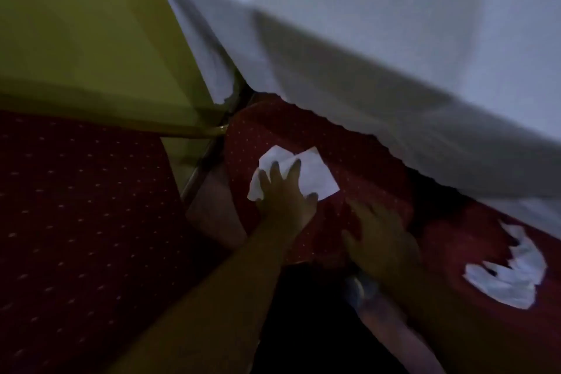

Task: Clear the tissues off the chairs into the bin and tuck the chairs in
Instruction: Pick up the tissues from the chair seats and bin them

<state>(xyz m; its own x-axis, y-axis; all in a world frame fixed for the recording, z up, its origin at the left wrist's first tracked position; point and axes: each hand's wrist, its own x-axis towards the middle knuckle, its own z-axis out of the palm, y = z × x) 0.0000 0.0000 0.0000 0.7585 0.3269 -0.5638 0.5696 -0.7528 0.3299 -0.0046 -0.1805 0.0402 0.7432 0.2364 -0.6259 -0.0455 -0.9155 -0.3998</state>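
A white tissue (315, 174) lies flat on the red dotted seat of a chair (349, 155) partly under the table. My left hand (283, 194) rests on the tissue with fingers spread over its left part, which is crumpled at the edge. My right hand (379, 237) lies blurred on the same seat, to the right and nearer to me, fingers apart and holding nothing. A second, crumpled white tissue (513, 276) sits on the red seat of another chair (449, 240) at the right.
A white tablecloth (394, 39) hangs over the chairs from the upper right. A yellow-green draped surface (91, 39) fills the upper left. A third red dotted seat (76, 222) is at the left, with a metal chair frame (200, 167) beside it. The scene is dim.
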